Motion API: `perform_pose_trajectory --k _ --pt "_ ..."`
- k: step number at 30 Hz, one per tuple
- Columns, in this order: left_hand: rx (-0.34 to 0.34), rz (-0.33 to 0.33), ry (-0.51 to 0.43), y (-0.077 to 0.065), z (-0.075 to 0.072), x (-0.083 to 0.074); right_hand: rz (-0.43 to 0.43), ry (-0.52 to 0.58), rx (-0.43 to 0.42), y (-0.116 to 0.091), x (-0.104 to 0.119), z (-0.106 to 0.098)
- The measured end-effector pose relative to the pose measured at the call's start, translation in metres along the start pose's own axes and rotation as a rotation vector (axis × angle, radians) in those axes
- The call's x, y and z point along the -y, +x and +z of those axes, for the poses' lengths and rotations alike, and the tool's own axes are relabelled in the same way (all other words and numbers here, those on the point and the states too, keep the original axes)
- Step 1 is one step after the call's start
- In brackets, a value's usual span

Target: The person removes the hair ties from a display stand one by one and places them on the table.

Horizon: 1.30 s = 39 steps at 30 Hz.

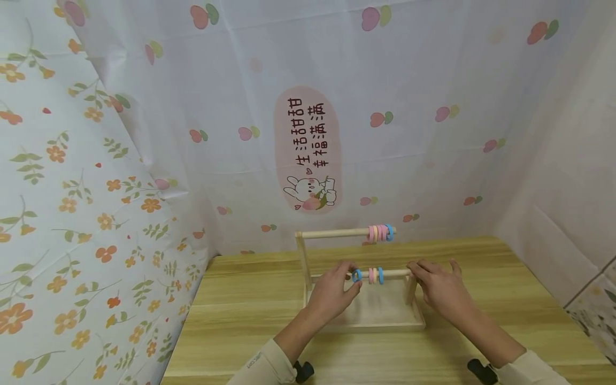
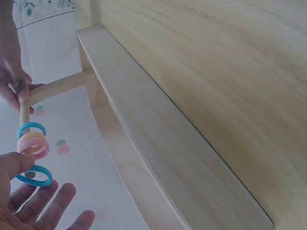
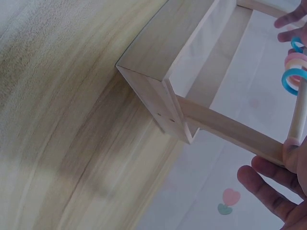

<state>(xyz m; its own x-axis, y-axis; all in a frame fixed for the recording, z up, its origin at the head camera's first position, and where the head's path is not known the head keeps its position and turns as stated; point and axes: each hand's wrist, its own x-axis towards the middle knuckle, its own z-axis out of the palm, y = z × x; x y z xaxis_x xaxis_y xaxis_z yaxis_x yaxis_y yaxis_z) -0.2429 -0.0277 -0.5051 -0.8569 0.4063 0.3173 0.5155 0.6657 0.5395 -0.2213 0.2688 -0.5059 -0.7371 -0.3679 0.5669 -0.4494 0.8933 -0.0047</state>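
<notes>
A wooden rack (image 1: 370,325) with two rods stands on the table. My left hand (image 1: 332,293) pinches a blue ring (image 2: 42,182) between thumb and fingers at the free left end of the lower rod (image 1: 397,273). In the left wrist view the rod's tip shows within this ring. Farther along that rod hang pink and peach rings (image 2: 33,145) and another blue ring (image 3: 290,81). My right hand (image 1: 444,289) holds the rod's right end, where it meets a short post (image 3: 235,132), with thumb and fingers about the joint.
Several pink and peach rings (image 1: 377,233) and a blue ring (image 1: 390,232) hang near the right end of the upper rod (image 1: 334,233), behind the lower one. A tall post (image 1: 304,259) bears it at the left. Patterned sheets (image 1: 231,107) stand behind the wooden table (image 1: 240,305).
</notes>
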Motion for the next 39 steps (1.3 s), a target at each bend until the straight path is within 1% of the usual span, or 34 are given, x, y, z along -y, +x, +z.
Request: perform_pose_trajectory --k 14,22,28,35,39 --pt "-0.013 -0.006 -0.068 -0.01 -0.006 0.005 0.004 0.011 0.006 0.0 0.002 -0.001" --pt "-0.023 0.003 -0.062 -0.019 -0.015 0.007 0.016 0.011 0.023 0.001 0.002 -0.003" --pt "-0.021 0.012 -0.08 -0.025 -0.019 0.011 0.01 0.01 0.022 0.0 0.002 -0.003" --pt "-0.036 -0.007 -0.097 -0.031 -0.025 0.012 0.011 0.004 0.03 -0.001 0.002 -0.002" --pt "-0.039 -0.015 -0.068 -0.034 -0.028 0.013 0.016 0.007 0.038 0.0 0.001 -0.002"
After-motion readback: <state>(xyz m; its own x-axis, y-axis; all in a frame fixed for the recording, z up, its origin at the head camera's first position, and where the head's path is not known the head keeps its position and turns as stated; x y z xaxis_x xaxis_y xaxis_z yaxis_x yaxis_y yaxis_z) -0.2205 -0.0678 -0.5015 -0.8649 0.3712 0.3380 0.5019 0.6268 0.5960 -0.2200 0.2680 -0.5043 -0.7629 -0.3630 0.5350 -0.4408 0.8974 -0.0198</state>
